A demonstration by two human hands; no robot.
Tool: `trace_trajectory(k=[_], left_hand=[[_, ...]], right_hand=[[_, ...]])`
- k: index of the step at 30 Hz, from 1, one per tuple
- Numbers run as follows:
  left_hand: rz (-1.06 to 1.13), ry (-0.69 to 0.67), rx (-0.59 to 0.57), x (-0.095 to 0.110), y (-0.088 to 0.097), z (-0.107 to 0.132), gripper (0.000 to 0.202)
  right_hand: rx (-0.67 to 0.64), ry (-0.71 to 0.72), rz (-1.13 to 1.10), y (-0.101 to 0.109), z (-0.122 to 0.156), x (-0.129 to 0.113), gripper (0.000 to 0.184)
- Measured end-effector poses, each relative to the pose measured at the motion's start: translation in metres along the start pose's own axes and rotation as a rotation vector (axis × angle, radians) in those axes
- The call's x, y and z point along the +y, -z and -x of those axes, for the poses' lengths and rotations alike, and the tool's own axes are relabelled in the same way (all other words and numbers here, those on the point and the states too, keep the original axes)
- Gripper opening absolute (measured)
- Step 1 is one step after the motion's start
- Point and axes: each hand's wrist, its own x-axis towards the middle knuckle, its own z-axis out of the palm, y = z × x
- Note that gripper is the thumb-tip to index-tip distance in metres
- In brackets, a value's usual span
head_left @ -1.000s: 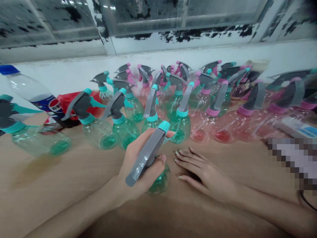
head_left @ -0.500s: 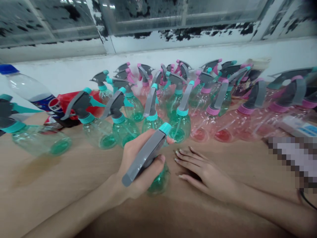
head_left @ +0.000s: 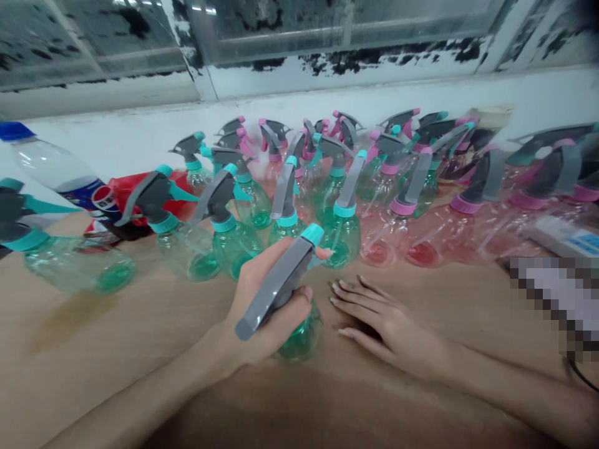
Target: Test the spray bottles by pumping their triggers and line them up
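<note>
My left hand is wrapped round the neck of a green spray bottle with a grey and teal trigger head, its nozzle pointing away and to the right. Most of the neck is hidden by my fingers. On the wooden table just right of it, my right hand lies palm down with fingers stretched out, holding nothing. Beyond both hands stand green spray bottles with teal collars and pink spray bottles with pink collars.
A cola bottle with a blue cap stands at the left, beside a red packet. Another green spray bottle is at the left edge. A pixelated object lies at the right. Behind the bottles runs a white wall below windows.
My left hand and the held spray bottle have shifted very slightly up and away. My right hand stays in place, flat on the table.
</note>
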Motion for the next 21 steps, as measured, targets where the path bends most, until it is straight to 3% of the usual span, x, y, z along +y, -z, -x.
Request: trace_trajectory(k=[7, 12, 21], left_hand=[[0.106, 0.083, 0.012, -0.0029, -0.0055, 0.0032, 0.036], [0.165, 0.022, 0.018, -0.0031, -0.0065, 0.0028, 0.038], [0.174, 0.028, 0.013, -0.0013, -0.0044, 0.0002, 0.034]], right_hand=[[0.016, 0.009, -0.009, -0.0013, 0.0005, 0.0013, 0.046], [-0.019, 0.002, 0.027, -0.0016, 0.0000, 0.0016, 0.044], [-0.026, 0.005, 0.028, -0.0005, -0.0003, 0.0007, 0.044]])
